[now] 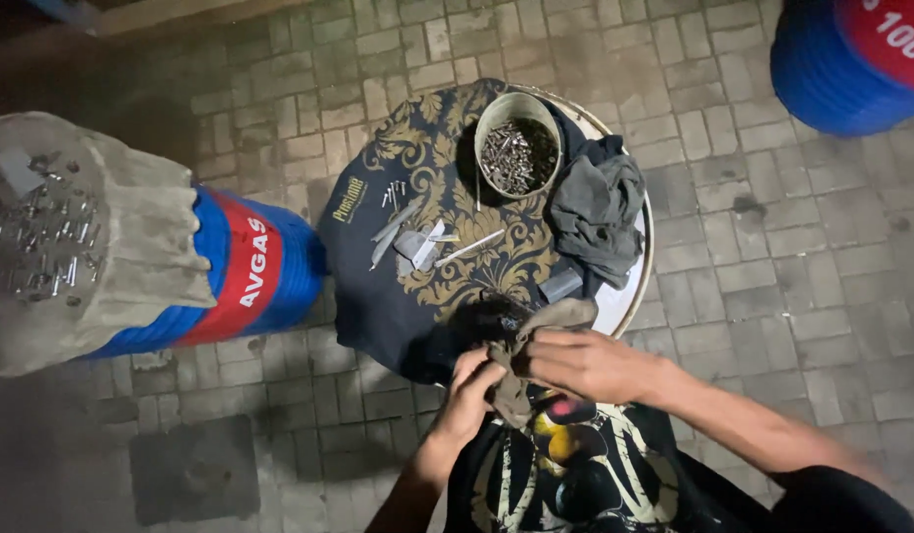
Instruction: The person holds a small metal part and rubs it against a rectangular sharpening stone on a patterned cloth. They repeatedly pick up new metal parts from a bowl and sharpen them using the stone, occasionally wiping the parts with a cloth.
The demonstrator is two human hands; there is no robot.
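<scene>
My left hand [470, 392] and my right hand [585, 363] are closed together on a dirty beige rag [536, 331] just over the near edge of a round drum top [629, 286]. Whatever the rag wraps is hidden. A dark cloth with gold ornament [427, 178] covers most of the drum top. On it lie several flat metal pieces and long bolts [417, 237]. Behind them stands a metal can [517, 148] full of screws and bolts. A crumpled grey rag [595, 207] lies to the can's right.
A blue drum with a red band [250, 276] stands at the left, its top draped in a beige cloth [111, 247] holding several small metal parts [42, 247]. Another blue drum [851, 59] is at the upper right. The floor is grey paving blocks [753, 276].
</scene>
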